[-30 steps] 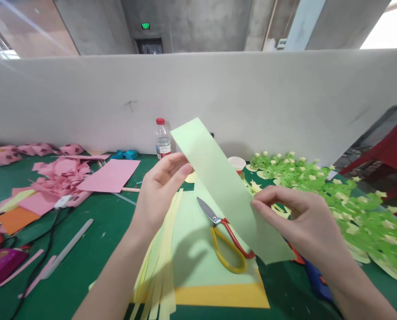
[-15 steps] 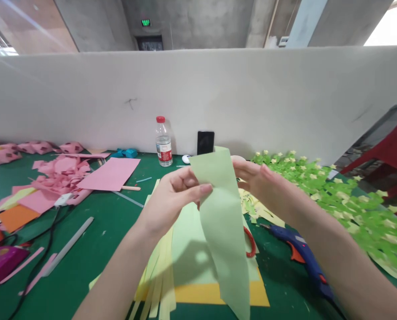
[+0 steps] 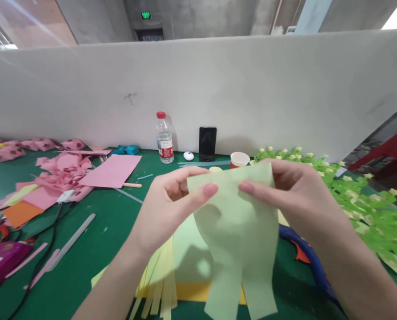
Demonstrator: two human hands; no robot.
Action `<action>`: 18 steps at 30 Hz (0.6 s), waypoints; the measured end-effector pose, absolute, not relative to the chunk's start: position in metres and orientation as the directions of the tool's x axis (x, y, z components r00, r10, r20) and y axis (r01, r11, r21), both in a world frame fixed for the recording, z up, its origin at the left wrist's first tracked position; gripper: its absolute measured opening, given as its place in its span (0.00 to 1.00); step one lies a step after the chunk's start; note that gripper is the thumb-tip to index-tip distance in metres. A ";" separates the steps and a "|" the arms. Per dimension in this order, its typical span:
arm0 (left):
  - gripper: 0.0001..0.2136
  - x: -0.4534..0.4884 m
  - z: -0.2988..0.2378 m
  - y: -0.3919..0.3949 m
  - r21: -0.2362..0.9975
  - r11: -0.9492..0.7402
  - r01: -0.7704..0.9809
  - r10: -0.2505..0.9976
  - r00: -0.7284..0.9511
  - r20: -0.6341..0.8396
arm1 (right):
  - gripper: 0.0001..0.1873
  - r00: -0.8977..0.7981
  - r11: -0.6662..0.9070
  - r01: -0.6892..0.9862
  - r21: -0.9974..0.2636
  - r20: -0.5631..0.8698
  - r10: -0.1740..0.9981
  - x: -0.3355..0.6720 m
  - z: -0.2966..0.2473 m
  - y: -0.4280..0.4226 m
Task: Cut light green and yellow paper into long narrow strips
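Note:
My left hand [image 3: 166, 209] pinches the upper left edge of a pale green sheet of paper [image 3: 234, 231], thumb in front. At the upper right corner my right hand [image 3: 301, 191] grips the same sheet, its thumb across the front. The sheet hangs upright and is split at the bottom into two strips. Behind and below it lie more light green paper [image 3: 188, 249], a yellow-orange sheet [image 3: 191, 292] and a bunch of pale yellow paper strips [image 3: 165, 275]. A blue glue gun [image 3: 313, 262] is partly hidden by my right forearm.
Pink paper [image 3: 111, 171], paper scraps [image 3: 65, 169] and a purple box [image 3: 5, 262] are at left. A water bottle [image 3: 165, 140], phone [image 3: 207, 143] and paper cup [image 3: 239, 159] stand near the white partition [image 3: 198, 84]. Green star-topped paper pieces [image 3: 361, 200] spread at right.
The green sheet has swung from nearly edge-on to facing me, showing two strips below. My right hand has moved from behind it to its upper right corner. The cup has come into view.

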State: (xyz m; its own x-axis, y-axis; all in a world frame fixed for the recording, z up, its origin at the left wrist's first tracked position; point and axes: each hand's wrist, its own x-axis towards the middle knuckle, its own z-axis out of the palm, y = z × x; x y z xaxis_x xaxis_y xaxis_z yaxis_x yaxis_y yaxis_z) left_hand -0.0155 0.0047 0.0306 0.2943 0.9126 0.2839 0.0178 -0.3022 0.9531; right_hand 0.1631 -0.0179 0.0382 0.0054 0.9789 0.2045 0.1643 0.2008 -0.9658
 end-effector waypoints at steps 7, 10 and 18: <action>0.06 -0.004 0.028 -0.014 0.730 -0.615 0.299 0.787 0.172 0.592 | 0.07 0.047 0.378 0.315 -0.870 0.412 0.910 0.155 0.033 -0.035; 0.07 -0.002 0.027 -0.018 0.652 -0.664 0.365 0.740 0.200 0.642 | 0.07 0.039 0.464 0.463 -0.755 0.541 0.840 0.156 0.030 -0.038; 0.05 0.003 0.025 -0.025 0.657 -0.665 0.355 0.747 0.299 0.594 | 0.05 -0.018 0.553 0.553 -0.623 0.655 0.755 0.157 0.024 -0.043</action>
